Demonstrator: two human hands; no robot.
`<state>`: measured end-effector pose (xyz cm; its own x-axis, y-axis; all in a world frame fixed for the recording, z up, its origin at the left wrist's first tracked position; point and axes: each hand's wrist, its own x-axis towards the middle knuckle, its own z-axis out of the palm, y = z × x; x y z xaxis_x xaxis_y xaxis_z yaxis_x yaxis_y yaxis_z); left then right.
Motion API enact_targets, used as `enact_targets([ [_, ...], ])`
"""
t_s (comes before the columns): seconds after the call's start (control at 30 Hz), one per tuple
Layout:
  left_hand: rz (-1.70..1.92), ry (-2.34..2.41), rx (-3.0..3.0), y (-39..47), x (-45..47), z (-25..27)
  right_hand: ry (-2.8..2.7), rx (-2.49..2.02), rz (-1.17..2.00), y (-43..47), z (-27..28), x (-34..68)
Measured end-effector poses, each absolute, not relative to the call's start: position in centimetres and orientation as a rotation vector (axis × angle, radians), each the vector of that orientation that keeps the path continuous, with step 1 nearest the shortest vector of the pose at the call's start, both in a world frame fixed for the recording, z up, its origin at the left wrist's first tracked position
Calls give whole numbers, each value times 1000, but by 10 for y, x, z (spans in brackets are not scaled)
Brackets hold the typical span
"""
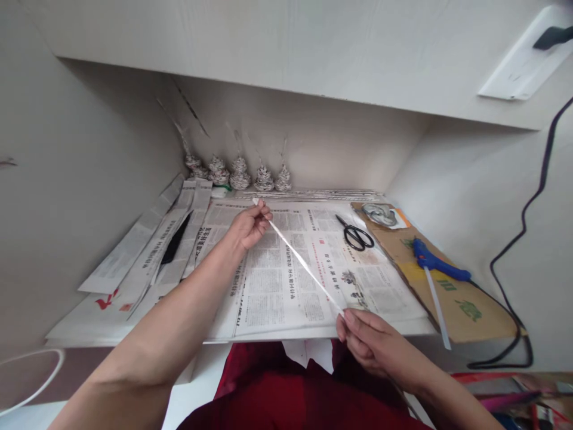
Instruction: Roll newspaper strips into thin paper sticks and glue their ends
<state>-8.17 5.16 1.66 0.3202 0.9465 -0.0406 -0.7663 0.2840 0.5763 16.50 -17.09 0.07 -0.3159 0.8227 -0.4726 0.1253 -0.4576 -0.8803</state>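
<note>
A thin white rolled paper stick (pixel 298 255) runs slantwise between my two hands over newspaper sheets (pixel 268 292). My left hand (pixel 253 224) pinches it near its far upper end, where a short tip pokes out past the fingers. At the near end, by the front edge of the table, my right hand (pixel 369 340) has its fingers closed on the same stick. Black-handled scissors (pixel 356 235) lie on the newspaper to the right of the stick, touched by neither hand.
Several woven paper gourds (pixel 240 173) stand along the back wall, beside a bundle of thin paper sticks (pixel 322 195). Newspaper strips (pixel 143 239) and a black blade-shaped object (pixel 176 239) lie left. A blue glue gun (pixel 439 263) rests on cardboard (pixel 478 313) at right; a black cable (pixel 521 221) hangs there.
</note>
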Motion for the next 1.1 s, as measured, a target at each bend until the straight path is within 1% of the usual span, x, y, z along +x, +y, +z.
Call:
enact_targets([
  [0.03, 1186, 409, 509, 51, -81, 17, -1086, -1333, 1960, -172, -1, 166],
  [0.1, 1180, 391, 516, 49, -80, 18, -876, -1176, 2125, -173, -4, 168],
  [0.2, 1164, 366, 512, 46, -80, 20, -725, -1010, 2284, -175, -9, 170],
  [0.27, 1157, 352, 496, 46, -80, 21, -742, -988, 2317, -176, -8, 171],
  [0.47, 1162, 333, 475, 48, -81, 20, -978, -1196, 2093, -158, 11, 169],
  [0.57, 1114, 330, 500, 46, -76, 15, -1069, -1229, 2026, -139, 18, 160],
  [0.8, 1045, 357, 558, 44, -68, 9, -1258, -1191, 1945, -89, 16, 127],
  [0.97, 1051, 380, 583, 45, -68, 10, -1342, -1257, 1784, -69, 11, 115],
  [1.03, 1045, 384, 585, 44, -69, 10, -1335, -1275, 1770, -68, 10, 115],
  [1.1, 1041, 383, 592, 44, -69, 11, -1277, -1248, 1851, -68, 9, 117],
])
